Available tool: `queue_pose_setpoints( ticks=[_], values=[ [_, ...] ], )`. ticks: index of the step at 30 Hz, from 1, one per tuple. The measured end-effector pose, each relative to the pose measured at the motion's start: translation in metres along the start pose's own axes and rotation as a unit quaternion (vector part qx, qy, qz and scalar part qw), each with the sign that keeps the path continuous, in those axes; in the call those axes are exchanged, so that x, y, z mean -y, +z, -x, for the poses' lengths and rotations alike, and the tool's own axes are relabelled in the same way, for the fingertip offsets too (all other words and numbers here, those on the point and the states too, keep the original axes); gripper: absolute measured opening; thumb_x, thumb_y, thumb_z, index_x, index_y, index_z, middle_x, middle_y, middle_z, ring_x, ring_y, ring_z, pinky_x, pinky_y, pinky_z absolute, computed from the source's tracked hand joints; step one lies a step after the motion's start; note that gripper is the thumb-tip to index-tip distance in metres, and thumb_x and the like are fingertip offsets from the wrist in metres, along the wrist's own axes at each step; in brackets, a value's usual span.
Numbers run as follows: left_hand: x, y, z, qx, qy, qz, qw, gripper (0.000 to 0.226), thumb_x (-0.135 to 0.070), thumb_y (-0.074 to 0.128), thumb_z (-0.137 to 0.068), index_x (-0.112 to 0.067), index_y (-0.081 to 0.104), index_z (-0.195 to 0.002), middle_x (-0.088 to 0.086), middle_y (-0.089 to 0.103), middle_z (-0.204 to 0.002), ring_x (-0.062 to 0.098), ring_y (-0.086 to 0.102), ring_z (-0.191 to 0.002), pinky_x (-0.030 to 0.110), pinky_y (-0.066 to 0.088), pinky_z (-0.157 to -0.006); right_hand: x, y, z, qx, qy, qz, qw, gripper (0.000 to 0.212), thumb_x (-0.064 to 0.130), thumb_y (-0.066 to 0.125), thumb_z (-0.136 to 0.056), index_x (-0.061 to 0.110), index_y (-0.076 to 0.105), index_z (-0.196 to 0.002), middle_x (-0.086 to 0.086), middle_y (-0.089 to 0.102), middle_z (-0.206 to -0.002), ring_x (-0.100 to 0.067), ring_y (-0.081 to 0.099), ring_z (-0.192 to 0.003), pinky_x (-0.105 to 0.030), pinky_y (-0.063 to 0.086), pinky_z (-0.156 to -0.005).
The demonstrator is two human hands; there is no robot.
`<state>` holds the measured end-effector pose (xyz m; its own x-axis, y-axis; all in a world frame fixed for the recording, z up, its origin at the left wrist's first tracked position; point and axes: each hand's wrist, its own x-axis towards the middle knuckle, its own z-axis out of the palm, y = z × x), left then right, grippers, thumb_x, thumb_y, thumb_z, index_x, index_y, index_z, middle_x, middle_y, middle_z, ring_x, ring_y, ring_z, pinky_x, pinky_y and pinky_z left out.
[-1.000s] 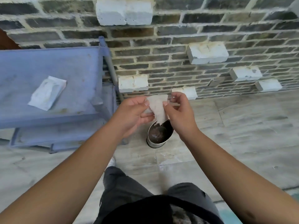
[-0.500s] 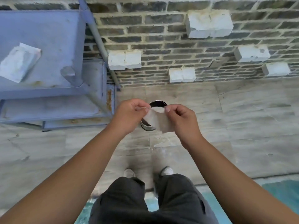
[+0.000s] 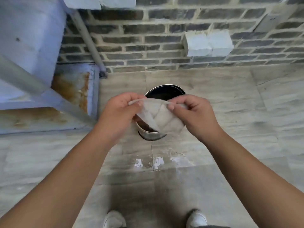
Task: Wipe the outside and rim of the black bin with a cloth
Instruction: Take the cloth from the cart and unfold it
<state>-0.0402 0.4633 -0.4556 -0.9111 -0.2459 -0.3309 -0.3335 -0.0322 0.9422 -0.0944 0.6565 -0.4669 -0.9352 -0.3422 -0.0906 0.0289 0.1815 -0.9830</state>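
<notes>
Two hands' cloth (image 3: pixel 160 116) hides bin (image 3: pixel 164 92) beside shelf (image 3: pixel 74 86).

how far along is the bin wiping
Barely started. Done: the cloth is picked up. In hand: the left hand and right hand pinch it open above the bin, not touching it. Left: wiping the whole outside and rim.

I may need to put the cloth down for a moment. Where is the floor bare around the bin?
Bare stone floor lies right of the round black bin, and between it and the white shoes. A wet patch marks the near side. Left is crowded: the rusty blue metal rack stands close. Both the left hand and right hand hold the white cloth.
</notes>
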Motion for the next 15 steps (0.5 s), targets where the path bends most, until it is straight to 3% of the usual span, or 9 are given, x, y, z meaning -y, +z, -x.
queue_pose_setpoints(
  ticks=[3, 5, 8, 9, 12, 13, 15],
  values=[
    [0.044, 0.006, -0.037, 0.028, 0.038, -0.001, 0.999, 0.016, -0.019, 0.060, -0.081, -0.021, 0.076, -0.082, 0.008, 0.073, -0.084, 0.023, 0.063, -0.080, 0.041, 0.053, -0.079, -0.050, 0.000, -0.030, -0.045, -0.045, 0.016, 0.998, 0.013, 0.019, 0.072, -0.080, 0.028, 0.075, -0.071, 0.007, 0.071, -0.067, -0.006, 0.062, -0.063, -0.021, 0.048, -0.055],
    [0.067, 0.009, -0.053, 0.036, 0.065, -0.018, 0.997, 0.023, -0.014, 0.060, -0.090, -0.023, 0.076, -0.076, 0.005, 0.073, -0.080, 0.019, 0.063, -0.077, 0.033, 0.053, -0.073, -0.072, -0.005, -0.041, -0.055, -0.078, 0.026, 0.995, 0.009, 0.025, 0.071, -0.080, 0.029, 0.075, -0.073, -0.003, 0.070, -0.067, -0.011, 0.061, -0.065, -0.031, 0.050, -0.061],
    [0.077, 0.012, -0.059, 0.043, 0.068, -0.013, 0.997, 0.037, -0.015, 0.055, -0.095, -0.030, 0.073, -0.067, 0.000, 0.074, -0.076, 0.014, 0.066, -0.074, 0.023, 0.054, -0.065, -0.083, -0.011, -0.042, -0.075, -0.101, 0.026, 0.992, 0.011, 0.026, 0.070, -0.082, 0.029, 0.074, -0.072, 0.005, 0.070, -0.069, -0.009, 0.061, -0.069, -0.033, 0.050, -0.065],
    [0.074, 0.012, -0.058, 0.045, 0.068, -0.007, 0.997, 0.038, -0.016, 0.054, -0.096, -0.031, 0.071, -0.065, 0.000, 0.075, -0.077, 0.015, 0.068, -0.075, 0.024, 0.055, -0.066, -0.082, -0.011, -0.038, -0.075, -0.096, 0.034, 0.992, 0.012, 0.024, 0.069, -0.083, 0.026, 0.072, -0.072, 0.004, 0.069, -0.068, -0.008, 0.059, -0.068, -0.032, 0.049, -0.064],
    [0.056, 0.010, -0.055, 0.044, 0.083, 0.041, 0.995, 0.030, -0.018, 0.053, -0.089, -0.027, 0.066, -0.063, 0.002, 0.072, -0.075, 0.019, 0.068, -0.076, 0.032, 0.057, -0.071, -0.072, -0.009, -0.027, -0.050, -0.069, 0.048, 0.995, 0.015, 0.029, 0.068, -0.082, 0.016, 0.069, -0.075, -0.022, 0.062, -0.069, -0.016, 0.053, -0.063, -0.035, 0.044, -0.060],
    [0.050, 0.009, -0.055, 0.056, 0.091, 0.051, 0.993, 0.024, -0.019, 0.053, -0.086, -0.025, 0.064, -0.065, 0.006, 0.071, -0.076, 0.021, 0.067, -0.076, 0.034, 0.056, -0.072, -0.068, -0.008, -0.025, -0.030, -0.066, 0.042, 0.996, 0.017, 0.035, 0.068, -0.079, 0.018, 0.069, -0.077, -0.021, 0.060, -0.069, -0.015, 0.051, -0.063, -0.032, 0.043, -0.060],
    [0.041, 0.007, -0.057, 0.092, 0.108, 0.035, 0.989, 0.018, -0.019, 0.051, -0.085, -0.023, 0.061, -0.071, 0.015, 0.073, -0.086, 0.024, 0.067, -0.078, 0.034, 0.055, -0.070, -0.057, -0.001, -0.029, 0.011, -0.082, 0.064, 0.994, 0.027, 0.049, 0.068, -0.071, 0.028, 0.067, -0.087, -0.002, 0.062, -0.075, -0.008, 0.051, -0.066, -0.021, 0.043, -0.062]
  ],
)
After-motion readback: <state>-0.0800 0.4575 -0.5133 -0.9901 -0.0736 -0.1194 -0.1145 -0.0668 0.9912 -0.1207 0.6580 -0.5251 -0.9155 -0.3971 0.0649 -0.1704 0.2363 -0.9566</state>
